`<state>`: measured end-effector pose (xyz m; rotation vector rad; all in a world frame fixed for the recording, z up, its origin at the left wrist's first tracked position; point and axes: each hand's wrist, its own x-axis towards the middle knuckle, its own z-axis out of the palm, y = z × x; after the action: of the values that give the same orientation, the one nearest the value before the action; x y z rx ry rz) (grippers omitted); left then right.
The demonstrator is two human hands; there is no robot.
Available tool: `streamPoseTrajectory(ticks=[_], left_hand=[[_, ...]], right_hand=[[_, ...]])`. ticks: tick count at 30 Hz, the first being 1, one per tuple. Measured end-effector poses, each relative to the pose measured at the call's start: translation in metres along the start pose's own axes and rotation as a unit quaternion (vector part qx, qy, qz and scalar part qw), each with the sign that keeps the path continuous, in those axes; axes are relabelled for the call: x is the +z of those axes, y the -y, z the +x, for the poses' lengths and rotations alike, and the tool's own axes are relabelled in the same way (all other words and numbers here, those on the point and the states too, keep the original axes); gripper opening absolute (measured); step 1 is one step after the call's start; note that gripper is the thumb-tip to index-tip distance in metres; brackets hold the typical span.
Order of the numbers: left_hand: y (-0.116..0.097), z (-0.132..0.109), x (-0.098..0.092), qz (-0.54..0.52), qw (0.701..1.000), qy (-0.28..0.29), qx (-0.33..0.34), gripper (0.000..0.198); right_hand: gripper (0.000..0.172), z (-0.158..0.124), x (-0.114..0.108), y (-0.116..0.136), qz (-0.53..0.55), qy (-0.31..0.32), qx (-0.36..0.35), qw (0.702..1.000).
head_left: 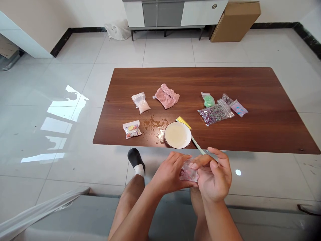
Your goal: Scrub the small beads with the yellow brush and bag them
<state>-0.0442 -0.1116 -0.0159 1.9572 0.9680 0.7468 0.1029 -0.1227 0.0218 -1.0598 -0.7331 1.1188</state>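
In front of the table's near edge, my left hand [171, 171] is closed around a small clear plastic bag [188, 173] with pink bits showing inside. My right hand [216, 177] is beside it, palm turned up and fingers apart. One of its fingers reaches over the bag and appears to touch it. Just beyond my hands, a white dish with a dark rim [178, 135] contains pale liquid. A brush with yellow bristles [184, 122] and a pale green handle [197, 145] lies partly behind the dish.
On the brown table [265, 134] lie a pink cloth [166, 97], a bag of pale grains [141, 102], a printed packet [132, 129], a green bag [208, 100], a bag of dark beads [215, 113] and a pink-blue packet [239, 108]. Water drops spot the wood left of the dish.
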Motion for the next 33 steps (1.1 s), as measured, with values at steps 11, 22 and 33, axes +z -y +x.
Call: streamPoseTrajectory(ticks=[11, 22, 33], left_hand=[[0.0, 0.001, -0.003, 0.009, 0.999, -0.021, -0.037, 0.066], [0.0, 0.001, -0.003, 0.01, 0.999, -0.026, -0.034, 0.068], [0.013, -0.009, -0.036, 0.005, 0.991, -0.119, -0.063, 0.097]], right_hand=[[0.036, -0.007, 0.007, -0.007, -0.052, 0.011, -0.038, 0.998], [0.039, -0.006, 0.008, -0.006, -0.02, 0.045, -0.053, 0.997], [0.025, 0.009, -0.001, -0.03, -0.226, -0.037, -0.078, 0.97]])
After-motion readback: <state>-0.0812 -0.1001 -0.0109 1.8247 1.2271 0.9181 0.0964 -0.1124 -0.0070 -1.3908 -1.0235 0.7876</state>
